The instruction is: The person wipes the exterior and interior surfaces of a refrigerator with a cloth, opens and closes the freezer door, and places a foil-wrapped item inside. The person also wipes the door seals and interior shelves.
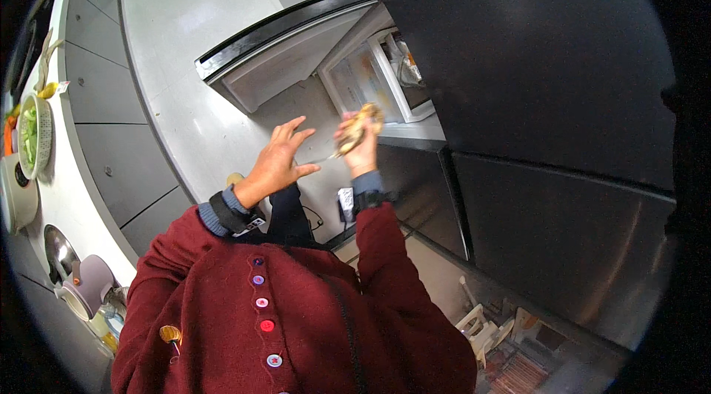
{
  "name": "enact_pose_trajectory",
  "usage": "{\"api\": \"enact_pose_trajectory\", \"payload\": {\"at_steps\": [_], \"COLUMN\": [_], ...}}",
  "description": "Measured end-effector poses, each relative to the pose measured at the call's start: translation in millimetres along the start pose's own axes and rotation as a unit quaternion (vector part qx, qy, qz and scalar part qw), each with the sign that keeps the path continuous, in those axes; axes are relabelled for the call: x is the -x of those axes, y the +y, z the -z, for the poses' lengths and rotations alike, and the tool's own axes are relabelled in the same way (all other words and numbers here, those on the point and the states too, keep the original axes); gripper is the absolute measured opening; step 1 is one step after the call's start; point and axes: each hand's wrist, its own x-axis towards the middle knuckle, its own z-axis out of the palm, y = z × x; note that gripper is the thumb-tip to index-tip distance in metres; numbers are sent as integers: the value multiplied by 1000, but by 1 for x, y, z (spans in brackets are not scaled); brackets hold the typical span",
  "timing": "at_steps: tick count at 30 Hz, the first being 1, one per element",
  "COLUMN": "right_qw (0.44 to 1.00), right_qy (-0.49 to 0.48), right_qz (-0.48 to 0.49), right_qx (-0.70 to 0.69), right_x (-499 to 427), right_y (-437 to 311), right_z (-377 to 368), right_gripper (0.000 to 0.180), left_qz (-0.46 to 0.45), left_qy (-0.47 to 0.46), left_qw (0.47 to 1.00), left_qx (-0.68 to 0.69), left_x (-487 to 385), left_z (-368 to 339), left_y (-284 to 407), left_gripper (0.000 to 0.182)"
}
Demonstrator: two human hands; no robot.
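In my right hand (362,152) is a yellowish-brown, blurred item (361,126), perhaps food; its exact kind cannot be made out. My left hand (283,156) is held to the left of it, fingers spread and nothing in them. A thin pale strand (322,160) trails from the item towards the left thumb; whether it touches is unclear. Just beyond the right hand, a white drawer with a clear front (364,83) sits in an opened refrigerator compartment. Wrapped packages (408,69) show inside it. The swung-out door (289,41) stands beyond both hands.
Dark refrigerator panels (533,88) rise on the right. Along the left runs a white counter (69,172) with a green-filled basket (33,135), a rice cooker (18,194) and a mauve pitcher (91,285). A small white-and-dark object (346,205) and a cable lie on the floor.
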Motion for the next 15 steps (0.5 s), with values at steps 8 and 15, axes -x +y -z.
{"api": "enact_pose_trajectory", "payload": {"at_steps": [8,15], "right_qw": [891,673], "right_qy": [289,369], "right_qz": [244,128], "right_qx": [250,628], "right_x": [-114,-132], "right_y": [-172,-170], "right_z": [83,80], "right_gripper": [23,35], "left_qz": [203,381], "left_qy": [9,-10], "left_qw": [978,925], "left_qx": [-46,-11], "left_x": [60,123], "left_z": [18,8], "left_y": [-81,-113], "left_gripper": [40,33]}}
